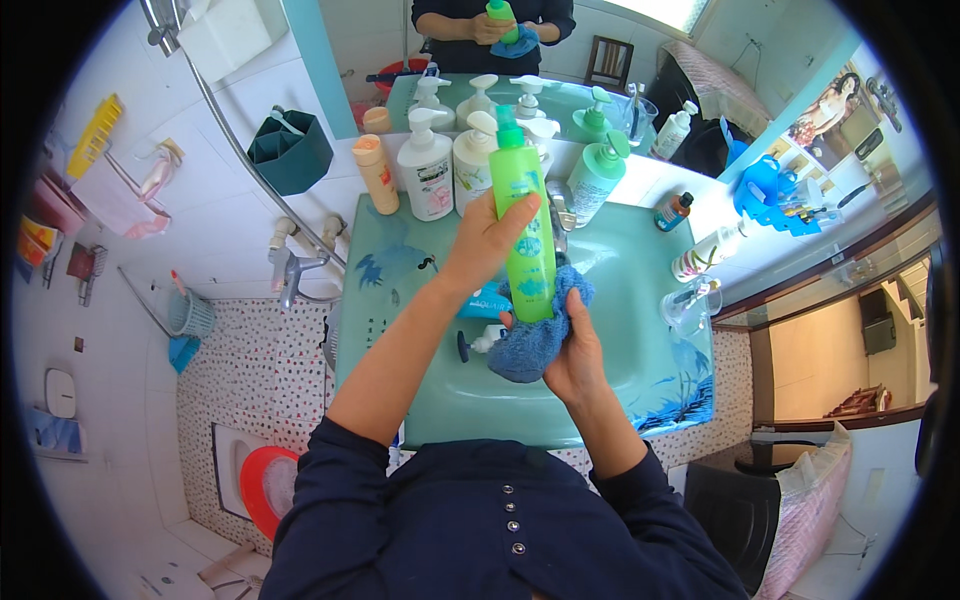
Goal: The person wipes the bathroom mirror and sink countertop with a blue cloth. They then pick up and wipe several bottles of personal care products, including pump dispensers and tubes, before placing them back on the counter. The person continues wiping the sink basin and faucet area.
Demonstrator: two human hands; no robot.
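My left hand [484,244] grips a bright green plastic bottle [531,247] with a green cap, held tilted above the glass washbasin [637,360]. Around the bottle's lower end my right hand [581,352] presses a blue terry cloth [529,349]. Behind the cloth, a blue tube [486,301] and a white pump bottle with a dark head [487,341] lie in the basin. The metal faucet [562,206] is partly hidden by the green bottle. At the top, the mirror [637,45] reflects both hands, the bottle and the cloth.
Along the back edge stand an orange bottle [375,174], a white pump bottle [426,169] and a mint-green pump bottle [598,178]. A small brown bottle [673,211] and a clear cup [684,304] are at right. A shower hose [225,127] hangs left; a red basin [259,480] sits below.
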